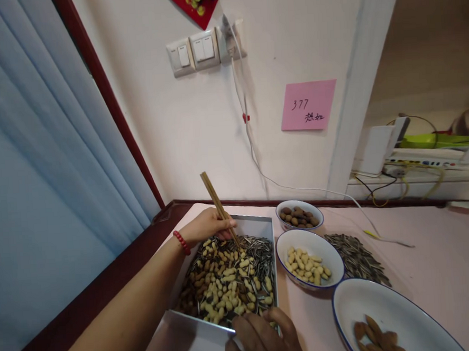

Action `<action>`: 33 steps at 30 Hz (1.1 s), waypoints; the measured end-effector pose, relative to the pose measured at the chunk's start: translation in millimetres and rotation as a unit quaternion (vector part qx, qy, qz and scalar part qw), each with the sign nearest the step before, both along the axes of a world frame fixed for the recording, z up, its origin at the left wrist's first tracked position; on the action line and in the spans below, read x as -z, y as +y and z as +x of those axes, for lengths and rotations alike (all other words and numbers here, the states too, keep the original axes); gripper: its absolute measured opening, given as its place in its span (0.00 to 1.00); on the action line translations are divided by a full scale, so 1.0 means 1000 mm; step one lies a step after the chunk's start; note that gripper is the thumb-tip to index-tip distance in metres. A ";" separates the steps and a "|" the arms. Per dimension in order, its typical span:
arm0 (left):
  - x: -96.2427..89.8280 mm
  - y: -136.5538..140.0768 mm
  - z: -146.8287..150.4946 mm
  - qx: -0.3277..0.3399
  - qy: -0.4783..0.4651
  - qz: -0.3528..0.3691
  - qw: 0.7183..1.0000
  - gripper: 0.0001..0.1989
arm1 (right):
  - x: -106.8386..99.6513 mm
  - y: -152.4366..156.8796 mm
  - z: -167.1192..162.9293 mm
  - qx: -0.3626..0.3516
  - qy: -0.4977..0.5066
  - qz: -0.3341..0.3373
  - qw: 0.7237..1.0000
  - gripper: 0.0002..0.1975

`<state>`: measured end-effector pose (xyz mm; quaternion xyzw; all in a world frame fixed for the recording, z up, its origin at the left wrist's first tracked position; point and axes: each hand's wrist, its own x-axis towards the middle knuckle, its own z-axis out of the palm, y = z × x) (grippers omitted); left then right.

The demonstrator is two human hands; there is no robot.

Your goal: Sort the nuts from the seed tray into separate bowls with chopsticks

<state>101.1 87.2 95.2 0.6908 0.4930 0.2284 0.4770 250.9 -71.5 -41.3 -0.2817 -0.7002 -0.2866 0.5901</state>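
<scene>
My left hand (209,225), with a red bead bracelet at the wrist, is closed round a pair of wooden chopsticks (215,198). Their tips point down into the shallow box (273,247) at the far side of its contents. Inside lie unshelled peanuts (227,290) mixed with striped sunflower seeds (261,256); the seeds crowd the far right corner. No nut shows between the chopstick tips. My right hand (264,340) curls its fingers over the near rim of the box, by the near right corner; its lower part is cut off by the frame.
Right of the box stand a bowl of brown nuts (320,218), a bowl of peanuts (280,247) and a larger bowl (417,312) holding almond-like nuts (375,336). A pile of sunflower seeds (356,258) lies on the pink tabletop (434,258). A white cable (299,188) trails across the back.
</scene>
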 end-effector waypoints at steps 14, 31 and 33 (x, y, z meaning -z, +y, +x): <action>0.024 0.000 0.001 0.180 -0.012 -0.086 0.980 0.20 | 0.001 -0.004 0.003 -0.003 0.007 -0.017 1.000 0.15; 0.022 -0.002 0.004 0.134 0.015 0.070 0.988 0.08 | 0.001 -0.007 0.006 0.005 0.002 -0.019 1.000 0.11; 0.022 -0.002 0.003 0.121 0.012 0.077 0.990 0.08 | 0.002 -0.007 0.005 0.010 0.005 -0.019 1.000 0.10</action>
